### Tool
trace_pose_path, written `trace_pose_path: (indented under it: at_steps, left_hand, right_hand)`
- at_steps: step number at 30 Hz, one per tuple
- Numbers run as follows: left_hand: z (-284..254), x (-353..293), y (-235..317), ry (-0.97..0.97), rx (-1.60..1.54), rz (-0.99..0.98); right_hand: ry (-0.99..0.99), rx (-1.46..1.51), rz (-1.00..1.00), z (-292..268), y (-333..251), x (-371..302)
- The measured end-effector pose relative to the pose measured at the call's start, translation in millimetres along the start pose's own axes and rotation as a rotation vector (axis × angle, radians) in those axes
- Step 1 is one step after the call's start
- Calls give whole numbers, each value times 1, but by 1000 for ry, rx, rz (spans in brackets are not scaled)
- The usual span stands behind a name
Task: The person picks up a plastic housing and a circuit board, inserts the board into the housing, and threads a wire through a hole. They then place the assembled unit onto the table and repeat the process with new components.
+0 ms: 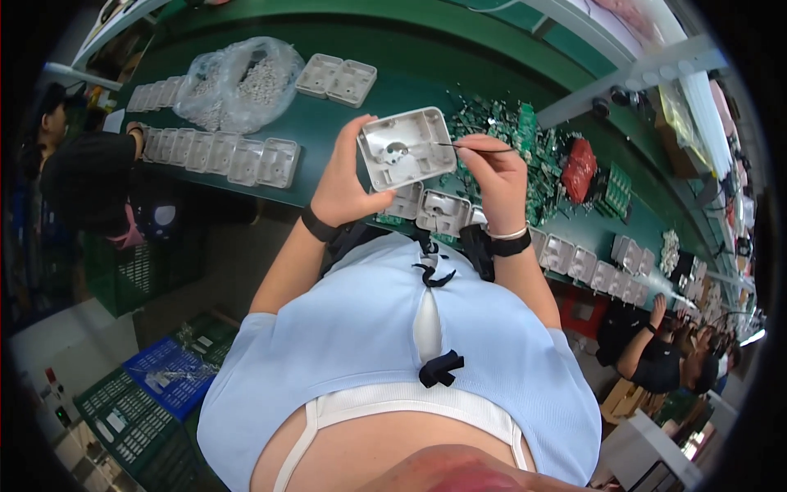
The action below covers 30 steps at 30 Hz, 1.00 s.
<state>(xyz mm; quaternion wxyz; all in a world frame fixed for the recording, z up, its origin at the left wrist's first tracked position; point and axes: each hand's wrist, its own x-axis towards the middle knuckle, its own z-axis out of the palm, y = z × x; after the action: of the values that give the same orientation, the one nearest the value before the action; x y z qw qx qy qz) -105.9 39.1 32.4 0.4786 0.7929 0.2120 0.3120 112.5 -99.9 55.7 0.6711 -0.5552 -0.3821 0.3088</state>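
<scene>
So the left hand (340, 184) has a solid grip on an open white plastic housing (422, 164), thumb near the lower corner and fingers along the left side; the housing is up in front of the person's chest, tilted a bit, hollow side facing the camera; there's a small green-and-white part (395, 153) sitting inside it; the right hand (498, 176) is pinching a thin dark strand (492, 150), wire or tool, can't tell which, with its tip at the housing's right side; the green bench (320, 135) runs behind all this, with a clear bag (262, 82) of small whitish pieces and a row of housings (217, 152) off to the left; just past the right hand there's a messy heap of green circuit boards (533, 184), plus a red bag (579, 170) beside it.
</scene>
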Motion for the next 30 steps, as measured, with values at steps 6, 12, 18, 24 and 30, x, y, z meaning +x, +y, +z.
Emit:
trace_pose_path:
  at_steps: [6,12,18,24,30]
  left_hand:
    - [6,7,11,33,96,143]
    - [6,11,21,-5,136,164]
    - [15,15,22,34,193,226]
    - [22,18,28,-22,169,172]
    - [41,15,22,-21,100,173]
  right_hand:
    - [-68,-296,-193,29,-4,-9]
    - [-84,-418,-172,36,-1,-12]
    - [-63,-627,-265,35,-5,-16]
    - [6,-645,-273,29,2,-21]
    - [47,-718,-240,27,8,-26]
